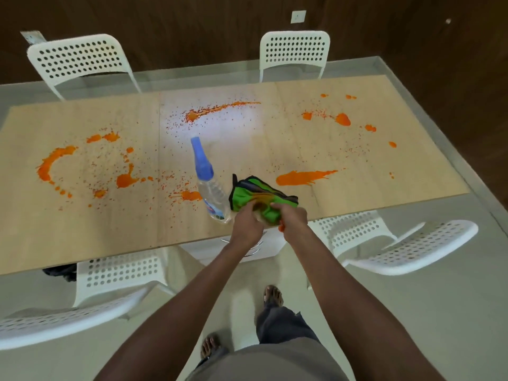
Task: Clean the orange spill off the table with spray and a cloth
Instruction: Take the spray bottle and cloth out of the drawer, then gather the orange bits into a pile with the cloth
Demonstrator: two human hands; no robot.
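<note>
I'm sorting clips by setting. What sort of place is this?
Probably a dining or meeting room: a long wooden table with white perforated chairs on both sides, and dark wood-panelled walls.

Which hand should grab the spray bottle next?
Probably the left hand: the spray bottle lies just beside it on the table, while the right hand is farther off, gripping the green cloth.
</note>
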